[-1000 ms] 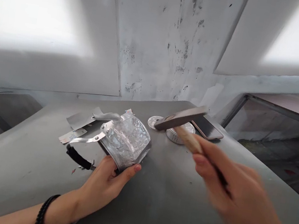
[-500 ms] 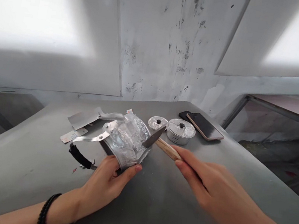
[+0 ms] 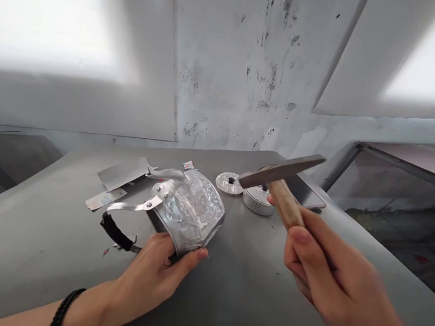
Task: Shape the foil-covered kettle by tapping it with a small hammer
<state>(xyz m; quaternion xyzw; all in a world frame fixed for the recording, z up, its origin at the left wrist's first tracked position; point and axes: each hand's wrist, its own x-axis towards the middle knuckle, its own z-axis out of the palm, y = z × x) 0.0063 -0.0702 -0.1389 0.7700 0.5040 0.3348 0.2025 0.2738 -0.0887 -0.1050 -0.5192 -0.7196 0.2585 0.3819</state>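
A dented silver metal kettle (image 3: 193, 209) lies tipped on its side, its spout and black-gripped handle (image 3: 118, 232) toward the left. My left hand (image 3: 157, 269) is closed on its rim, the fingers reaching inside the opening and the thumb outside; the fingertips within are hidden. To the right, my right hand (image 3: 320, 267) grips the wooden handle of a hammer (image 3: 282, 171). The hammer's long metal head is up in the air, apart from the kettle, and partly covers the things behind it.
Behind the hammer are a small lid (image 3: 229, 183) with a black knob, a perforated strainer cup (image 3: 257, 205) and a phone (image 3: 307, 194). A grey sheet (image 3: 123, 172) and a printed paper strip (image 3: 105, 199) lie left on the grey table (image 3: 219, 306). A stained wall (image 3: 235, 77) rises behind.
The hammer has lifted off the kettle's side and moved up and to the right with my right hand. My left hand and the kettle have stayed almost in place.
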